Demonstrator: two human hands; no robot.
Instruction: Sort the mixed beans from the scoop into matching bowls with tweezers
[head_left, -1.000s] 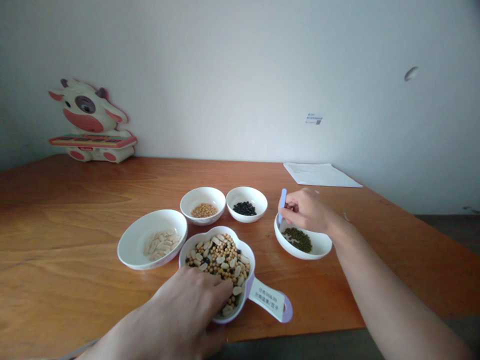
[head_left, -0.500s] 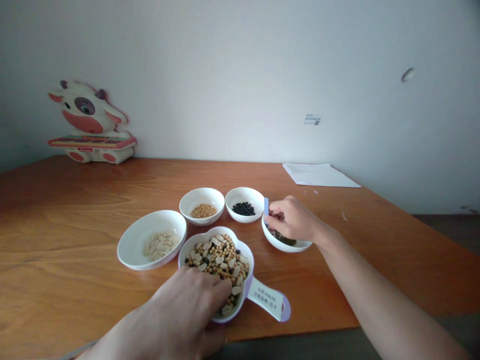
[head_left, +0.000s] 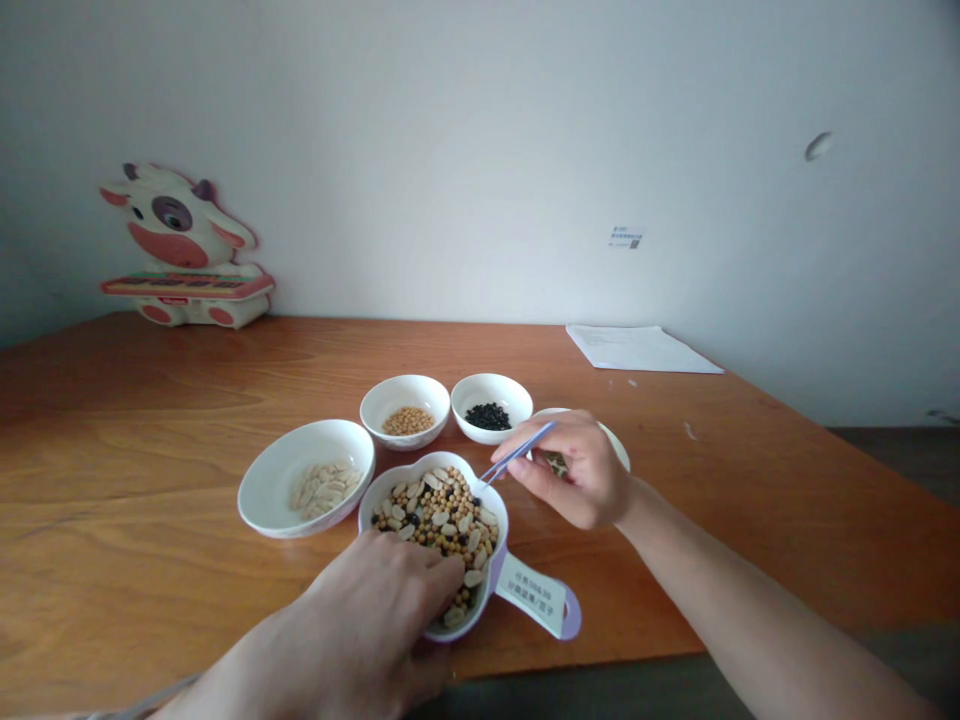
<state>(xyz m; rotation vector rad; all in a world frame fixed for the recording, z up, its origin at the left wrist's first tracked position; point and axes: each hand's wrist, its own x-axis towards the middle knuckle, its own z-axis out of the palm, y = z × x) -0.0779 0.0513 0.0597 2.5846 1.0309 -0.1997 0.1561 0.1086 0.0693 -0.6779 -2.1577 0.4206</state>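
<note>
My right hand [head_left: 574, 470] pinches a pair of lilac tweezers [head_left: 517, 455]. Their tips are at the right rim of a white flower-shaped bowl with a handle [head_left: 491, 495], beside a black bean [head_left: 477, 502]. Mixed yellow beans, black beans and peanut halves [head_left: 442, 515] fill this bowl. My left hand [head_left: 382, 610] is closed over its near left edge, fingers over the contents and some hidden below. Behind my right hand, a white bowl [head_left: 616, 445] is partly covered; dull green seeds show in it.
A white bowl [head_left: 262, 490] with pale peanut halves stands left. Behind are a bowl of yellow beans [head_left: 375, 405] and a bowl of black beans [head_left: 514, 400]. Papers [head_left: 641, 350] lie at the back right, a cow toy keyboard [head_left: 187, 285] at the back left.
My right hand has moved left and nearer with the tweezers, from over the right bowl to the flower-shaped bowl's rim. My left hand has stayed in place.
</note>
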